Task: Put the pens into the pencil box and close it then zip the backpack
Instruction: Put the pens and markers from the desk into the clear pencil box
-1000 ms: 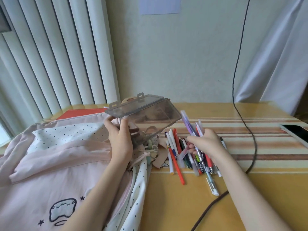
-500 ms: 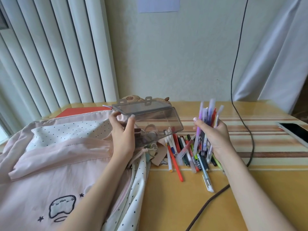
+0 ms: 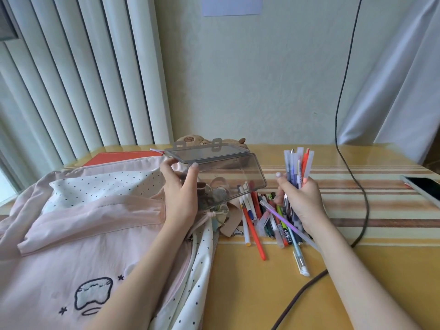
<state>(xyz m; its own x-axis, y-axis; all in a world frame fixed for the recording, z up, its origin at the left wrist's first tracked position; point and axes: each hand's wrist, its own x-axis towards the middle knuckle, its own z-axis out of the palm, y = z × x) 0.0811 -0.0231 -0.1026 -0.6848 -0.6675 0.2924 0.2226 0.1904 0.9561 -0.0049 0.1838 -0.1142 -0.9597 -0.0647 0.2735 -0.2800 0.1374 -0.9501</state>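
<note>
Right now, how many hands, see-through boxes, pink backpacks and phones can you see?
Hands: 2, the left hand and the right hand
Clear smoky plastic pencil box: 1
Pink fabric backpack: 1
White-edged phone with black screen: 1
Total: 5

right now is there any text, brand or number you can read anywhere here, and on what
None can be read.
Pens on the table: dark print on one barrel, too small and blurred.
Pens in the right hand: faint marks on the barrels, unreadable.
Backpack: an embroidered drawing with stars, no letters.
Paper on the wall: looks blank.
Phone: screen dark.
</note>
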